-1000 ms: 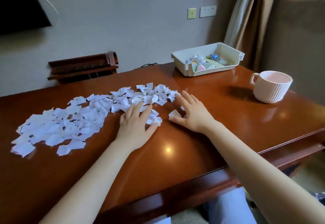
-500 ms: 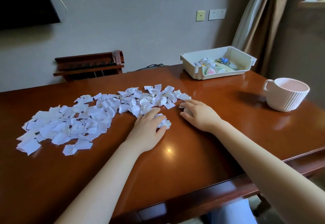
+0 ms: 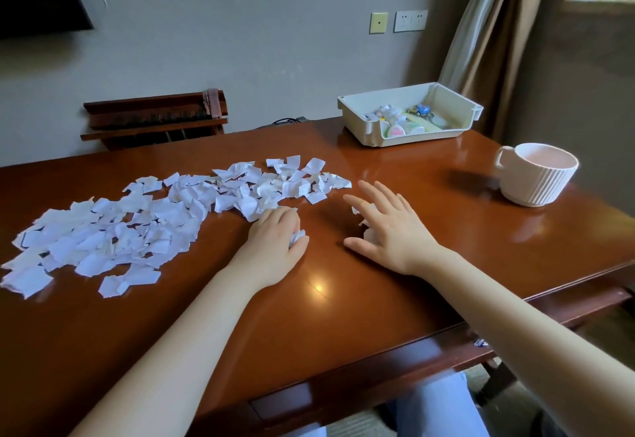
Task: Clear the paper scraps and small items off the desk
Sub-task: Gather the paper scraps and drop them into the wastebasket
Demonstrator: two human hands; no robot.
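The desk (image 3: 395, 299) is polished reddish-brown wood, glossy enough to mirror a spot of light near its front edge. A wide drift of torn white paper scraps (image 3: 144, 227), flat and ragged-edged, covers its left and middle part. The left hand (image 3: 275, 241) lies knuckles-up at the near edge of that drift, its fingers curled closed around a crumpled wad of scraps that pokes out beside the thumb. The right hand (image 3: 391, 230) lies just beside it, fingers spread and thumb out, palm down over a few loose scraps that peek from under it. Well to the right stands a pale ribbed mug (image 3: 536, 174) with a handle. Near the far edge sits a cream plastic tray (image 3: 409, 113) holding small colourful items (image 3: 405, 119), too small to identify. A tan curtain (image 3: 481, 34) hangs behind it.
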